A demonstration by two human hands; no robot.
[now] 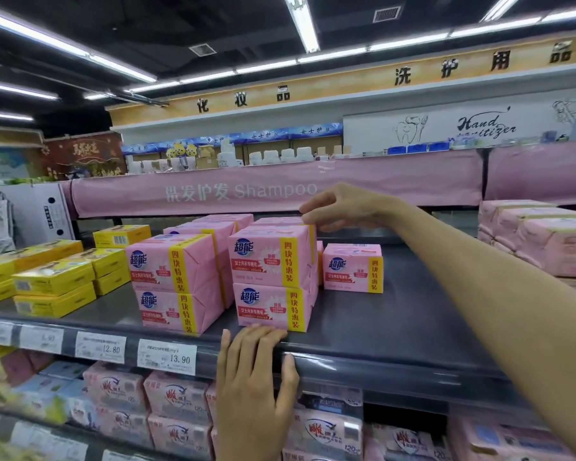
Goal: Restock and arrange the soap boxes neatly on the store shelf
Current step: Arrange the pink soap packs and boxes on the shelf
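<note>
R hand (pixel 343 206) reaches over the pink soap boxes (pixel 270 261), fingers near straight, tips touching the top rear box of the 2-high stack, no grip. L hand (pixel 250 371) lies flat on the grey shelf (pixel 396 321) lip, fingertips at the bottom front box. Boxes are rectangular, in glossy wrap w/ a yellow band.
</note>
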